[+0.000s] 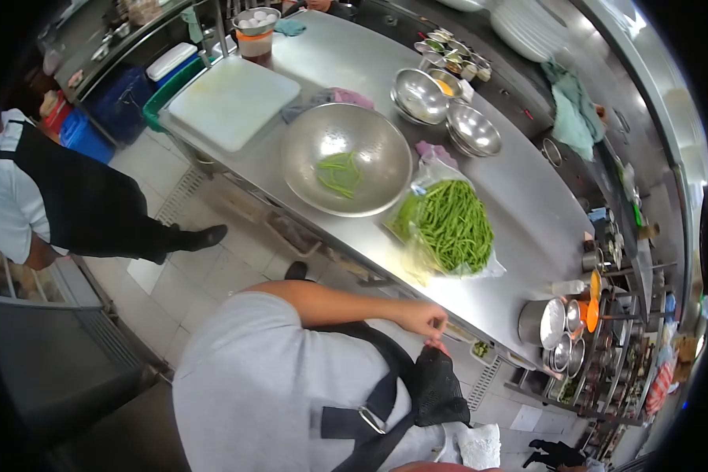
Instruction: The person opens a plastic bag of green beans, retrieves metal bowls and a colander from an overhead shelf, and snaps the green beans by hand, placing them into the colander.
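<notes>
My left hand (421,318) is by the front edge of the steel table, its fingers curled together in a pinch. What they hold, if anything, is too small to make out. Just below it, the fingertips of my right hand (435,345) show, nearly touching the left; a black mesh piece (440,389) covers the rest. On the table beside my hands lies an opened clear plastic bag full of green beans (455,228). A large metal bowl (307,149) stands left of the bag, with a few green beans (339,175) at its bottom.
A white cutting board (232,102) lies at the table's left end. Several smaller metal bowls (473,130) stand behind the bag. Pots (541,322) are at the right end. A person in a black apron (79,189) stands at left.
</notes>
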The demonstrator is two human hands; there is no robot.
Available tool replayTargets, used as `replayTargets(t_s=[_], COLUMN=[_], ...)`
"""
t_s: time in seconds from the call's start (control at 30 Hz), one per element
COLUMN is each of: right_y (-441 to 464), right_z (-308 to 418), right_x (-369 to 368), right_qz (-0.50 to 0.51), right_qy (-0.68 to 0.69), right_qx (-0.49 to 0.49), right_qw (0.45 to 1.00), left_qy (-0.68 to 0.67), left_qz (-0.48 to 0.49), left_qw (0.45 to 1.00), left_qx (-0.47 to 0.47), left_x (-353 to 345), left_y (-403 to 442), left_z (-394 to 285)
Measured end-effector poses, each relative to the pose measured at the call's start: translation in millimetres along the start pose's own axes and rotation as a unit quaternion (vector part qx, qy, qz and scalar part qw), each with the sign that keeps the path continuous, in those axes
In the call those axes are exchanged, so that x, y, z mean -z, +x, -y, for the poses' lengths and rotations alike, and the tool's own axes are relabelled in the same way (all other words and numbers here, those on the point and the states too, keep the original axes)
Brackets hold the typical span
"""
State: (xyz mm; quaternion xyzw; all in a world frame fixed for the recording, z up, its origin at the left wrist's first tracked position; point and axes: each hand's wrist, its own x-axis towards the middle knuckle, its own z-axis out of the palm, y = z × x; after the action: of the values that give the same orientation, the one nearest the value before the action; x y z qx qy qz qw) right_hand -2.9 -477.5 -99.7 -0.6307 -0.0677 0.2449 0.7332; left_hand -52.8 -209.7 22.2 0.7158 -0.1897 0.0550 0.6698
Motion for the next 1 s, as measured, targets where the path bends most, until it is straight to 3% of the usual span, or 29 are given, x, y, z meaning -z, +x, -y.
replayTargets(t_s=[0.03,0.07,0.13,0.27,0.37,0.43,0.53,0.6,0.7,0.73,0.87,0.9,1.0], right_y=[2.9,14.9,35.7,57.6,71.1,67.4,40.9,30.3,29.3,17.2,2.6,10.9,33.6], right_z=[-8.6,9.1,27.8,49.7,56.5,53.7,69.1,78.0,21.1,40.4,73.1,67.4,51.4], right_x=[-16.8,-53.6,-130.9,-217.8,-212.6,-190.9,-139.5,-97.2,-6.0,6.3,-28.6,-48.6,-123.8], right_qz=[-0.027,0.078,0.208,0.251,0.238,0.228,0.156,0.133,0.136,0.131,0.11,0.111,0.139], right_qy=[0.028,-0.062,-0.109,-0.049,-0.005,-0.025,-0.09,-0.106,-0.127,-0.015,-0.009,0.0,0.034], right_qx=[0.024,-0.02,-0.107,-0.153,-0.15,-0.145,-0.122,-0.128,0.0,-0.13,-0.18,-0.184,-0.192], right_qw=[0.999,0.995,0.966,0.954,0.96,0.963,0.976,0.977,0.982,0.983,0.978,0.977,0.971], left_qy=[-0.021,0.0,0.032,0.017,0.06,0.109,0.024,0.102,0.026,0.01,0.015,0.068,0.149], left_qz=[-0.003,-0.006,-0.042,-0.089,-0.085,-0.034,0.017,0.059,0.105,0.126,0.196,0.206,0.153], left_qw=[1.0,0.999,0.992,0.974,0.974,0.974,0.985,0.989,0.992,0.991,0.978,0.973,0.972], left_qx=[0.008,0.053,0.117,0.209,0.199,0.194,0.168,0.091,0.065,0.043,0.068,0.076,0.102], left_x=[17.2,40.2,92.2,152.8,157.7,145.7,104.3,74.9,34.3,27.0,24.7,36.8,90.9], left_y=[-15.5,-32.3,-70.5,-101.0,-89.0,-69.9,-40.2,-17.7,1.1,9.2,26.0,19.9,-33.0], left_z=[14.8,12.1,1.1,-21.0,-44.7,-42.5,-2.8,1.4,25.8,26.5,18.9,19.1,8.5])
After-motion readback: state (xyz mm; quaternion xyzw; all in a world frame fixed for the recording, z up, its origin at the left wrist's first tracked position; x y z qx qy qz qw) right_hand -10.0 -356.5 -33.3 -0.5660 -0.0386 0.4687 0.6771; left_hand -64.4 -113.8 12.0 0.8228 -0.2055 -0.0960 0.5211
